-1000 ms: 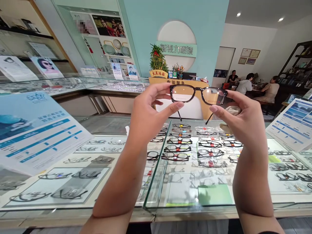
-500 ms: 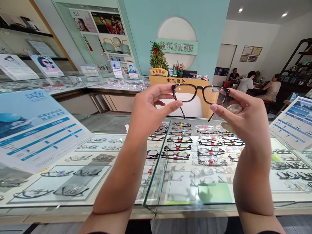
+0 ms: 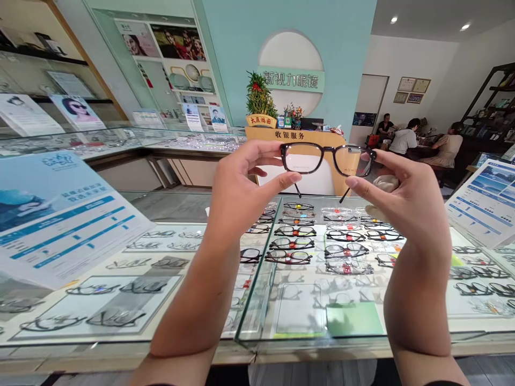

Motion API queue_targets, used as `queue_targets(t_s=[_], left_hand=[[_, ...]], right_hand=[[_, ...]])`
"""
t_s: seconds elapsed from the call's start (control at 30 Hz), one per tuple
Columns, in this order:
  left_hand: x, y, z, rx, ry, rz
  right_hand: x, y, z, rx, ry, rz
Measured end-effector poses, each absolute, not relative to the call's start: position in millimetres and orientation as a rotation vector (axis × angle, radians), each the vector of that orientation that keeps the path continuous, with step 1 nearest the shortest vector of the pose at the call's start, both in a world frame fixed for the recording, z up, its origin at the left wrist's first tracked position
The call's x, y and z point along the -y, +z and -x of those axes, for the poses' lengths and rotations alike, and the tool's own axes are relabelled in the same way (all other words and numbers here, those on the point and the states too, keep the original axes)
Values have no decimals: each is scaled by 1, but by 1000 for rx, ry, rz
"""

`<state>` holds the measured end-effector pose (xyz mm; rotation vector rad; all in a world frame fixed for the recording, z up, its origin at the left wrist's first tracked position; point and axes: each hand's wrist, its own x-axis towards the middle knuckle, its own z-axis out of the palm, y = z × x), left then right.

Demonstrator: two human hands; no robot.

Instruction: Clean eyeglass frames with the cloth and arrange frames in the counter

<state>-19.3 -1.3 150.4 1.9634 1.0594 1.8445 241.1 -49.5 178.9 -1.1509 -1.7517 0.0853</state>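
A pair of dark-framed eyeglasses (image 3: 328, 149) is held up in front of me, above the glass display case. My left hand (image 3: 253, 174) pinches its left end between thumb and fingers. At the other end, my right hand (image 3: 402, 187) grips the frame the same way. Both temples are unfolded; their dark tips hang below the lenses. Faint lettering shows on the lenses. Beneath my hands, rows of eyeglasses (image 3: 295, 230) lie inside the glass display case (image 3: 251, 316), several with red tags at the bridge.
A blue-and-white leaflet (image 3: 68, 214) stands on the glass at left, another printed stand (image 3: 485, 198) at right. Beyond is a wooden cashier counter (image 3: 257, 134) with a potted plant (image 3: 259, 99). Several people (image 3: 408, 138) sit at the back right. A green sheet (image 3: 354, 319) lies near the front.
The eyeglasses and both hands have shifted slightly left and a little lower in view. Both hands keep their grip; the frame is tilted a little differently.
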Motion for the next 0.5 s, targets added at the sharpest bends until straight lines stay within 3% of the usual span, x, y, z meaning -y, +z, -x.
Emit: queue_targets(t_s=[0.5], left_hand=[[5, 149, 18, -1069, 1900, -2013]], right_hand=[[49, 180, -241, 1794, 27, 1190]])
